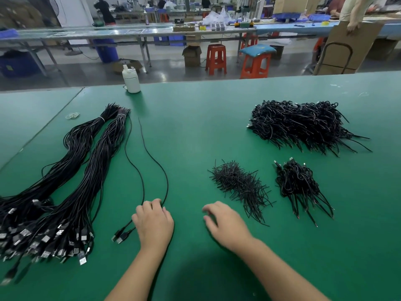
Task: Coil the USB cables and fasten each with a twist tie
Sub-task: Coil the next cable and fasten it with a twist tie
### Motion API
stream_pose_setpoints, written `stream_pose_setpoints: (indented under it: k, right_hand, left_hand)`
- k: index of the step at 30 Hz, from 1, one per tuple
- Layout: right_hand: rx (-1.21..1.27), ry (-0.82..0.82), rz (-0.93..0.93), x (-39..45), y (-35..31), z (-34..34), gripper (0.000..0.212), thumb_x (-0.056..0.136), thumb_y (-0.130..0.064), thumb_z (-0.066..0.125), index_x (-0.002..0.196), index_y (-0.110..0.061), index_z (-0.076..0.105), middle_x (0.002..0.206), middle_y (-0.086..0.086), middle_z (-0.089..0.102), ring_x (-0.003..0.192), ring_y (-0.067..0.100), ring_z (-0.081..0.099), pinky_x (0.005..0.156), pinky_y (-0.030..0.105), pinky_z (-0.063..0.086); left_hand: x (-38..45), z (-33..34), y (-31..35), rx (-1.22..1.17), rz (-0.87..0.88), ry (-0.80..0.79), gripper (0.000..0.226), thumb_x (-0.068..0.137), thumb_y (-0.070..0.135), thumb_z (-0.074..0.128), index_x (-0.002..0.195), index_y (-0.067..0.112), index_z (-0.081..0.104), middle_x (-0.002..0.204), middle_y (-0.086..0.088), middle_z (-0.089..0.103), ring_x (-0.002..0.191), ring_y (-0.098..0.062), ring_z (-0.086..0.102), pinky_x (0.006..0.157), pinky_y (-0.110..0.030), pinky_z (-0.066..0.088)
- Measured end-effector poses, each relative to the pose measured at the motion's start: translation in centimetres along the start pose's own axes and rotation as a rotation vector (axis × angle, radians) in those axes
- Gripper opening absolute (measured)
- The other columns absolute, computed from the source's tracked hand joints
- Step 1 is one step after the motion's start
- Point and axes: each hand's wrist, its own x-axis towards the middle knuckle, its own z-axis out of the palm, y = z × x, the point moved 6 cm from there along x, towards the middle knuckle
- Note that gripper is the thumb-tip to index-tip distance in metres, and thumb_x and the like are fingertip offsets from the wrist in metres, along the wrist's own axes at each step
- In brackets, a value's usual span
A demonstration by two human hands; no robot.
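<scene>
Gathering two loose cables (149, 161) on table (206, 118), just beside big bundle (71, 170): left hand (154, 222) presses curled fingers over them, grip unclear. Right hand (225, 222) relaxed, empty. Advice: pinch near plugs (121, 235), wind even loops, then fetch tie from pile (240, 185).

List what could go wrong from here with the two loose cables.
1. The left hand rests on two loose cables at once; coiling both together may tangle them.
2. Their far ends lie beside the bound bundles and might snag when pulled.
3. The twist ties form a tangled heap; several may lift together.
</scene>
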Motion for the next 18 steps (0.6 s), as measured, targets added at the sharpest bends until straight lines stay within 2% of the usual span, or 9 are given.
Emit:
stream_pose_setpoints:
  k: [3,6,9,11,13,15,18]
  right_hand:
    - [-0.037,0.062,-0.034,-0.8,-0.1,1.9,0.032,0.1,-0.032,0.045,0.13,-0.024,0.055,0.119,-0.01,0.052,0.109,0.01,0.049,0.093,0.025,0.042]
    - [-0.124,0.131,-0.123,-1.3,-0.8,2.2,0.044,0.099,-0.032,0.046,0.142,-0.022,0.046,0.131,-0.007,0.05,0.11,0.014,0.051,0.095,0.03,0.045]
    - [-0.157,0.132,-0.228,-1.6,-1.5,2.0,0.059,0.098,-0.035,0.05,0.153,-0.021,0.033,0.153,-0.006,0.037,0.113,0.016,0.051,0.097,0.032,0.046]
    - [-0.128,0.114,-0.279,-1.7,-2.0,1.8,0.062,0.097,-0.038,0.05,0.153,-0.021,0.03,0.155,-0.009,0.037,0.113,0.015,0.051,0.099,0.031,0.044]
    - [-0.082,0.12,-0.289,-1.9,-2.3,1.6,0.057,0.095,-0.039,0.054,0.148,-0.021,0.039,0.14,-0.009,0.052,0.107,0.013,0.053,0.094,0.029,0.045]
    - [-0.11,0.195,-0.307,-2.1,-2.6,1.2,0.044,0.091,-0.038,0.06,0.131,-0.019,0.055,0.109,-0.007,0.064,0.092,0.012,0.054,0.081,0.027,0.048]
    - [-0.166,0.264,-0.345,-2.3,-2.9,0.9,0.013,0.089,-0.028,0.068,0.096,-0.017,0.066,0.08,-0.005,0.06,0.074,0.015,0.053,0.067,0.028,0.045]
  left_hand:
    - [0.2,0.1,0.4,-0.033,0.05,-0.037,0.024,0.088,0.01,0.062,0.112,0.009,0.066,0.092,-0.006,0.063,0.087,-0.028,0.055,0.077,-0.04,0.04]
    - [0.0,-0.1,1.7,-0.12,0.206,-0.087,0.03,0.09,0.006,0.062,0.12,0.006,0.061,0.095,-0.008,0.063,0.087,-0.029,0.058,0.077,-0.039,0.045]
    - [-1.3,-0.4,4.0,-0.31,0.39,-0.297,0.03,0.095,0.014,0.057,0.124,0.02,0.053,0.099,0.002,0.061,0.093,-0.016,0.058,0.078,-0.031,0.046]
    - [-1.9,-0.8,5.2,-0.487,0.441,-0.443,0.025,0.093,0.015,0.06,0.109,0.032,0.053,0.087,0.01,0.059,0.081,-0.004,0.055,0.074,-0.024,0.043]
    - [-1.8,-1.5,5.6,-0.65,0.39,-0.451,0.027,0.088,0.01,0.066,0.096,0.033,0.054,0.078,0.01,0.058,0.071,-0.005,0.053,0.07,-0.021,0.043]
    - [-1.5,-2.1,5.3,-0.784,0.295,-0.449,0.032,0.084,0.005,0.071,0.1,0.03,0.058,0.08,0.008,0.055,0.066,-0.003,0.05,0.069,-0.017,0.043]
    - [-1.3,-2.1,5.5,-0.833,0.271,-0.503,0.035,0.082,0.004,0.074,0.104,0.028,0.061,0.086,0.003,0.052,0.066,-0.002,0.047,0.07,-0.017,0.045]
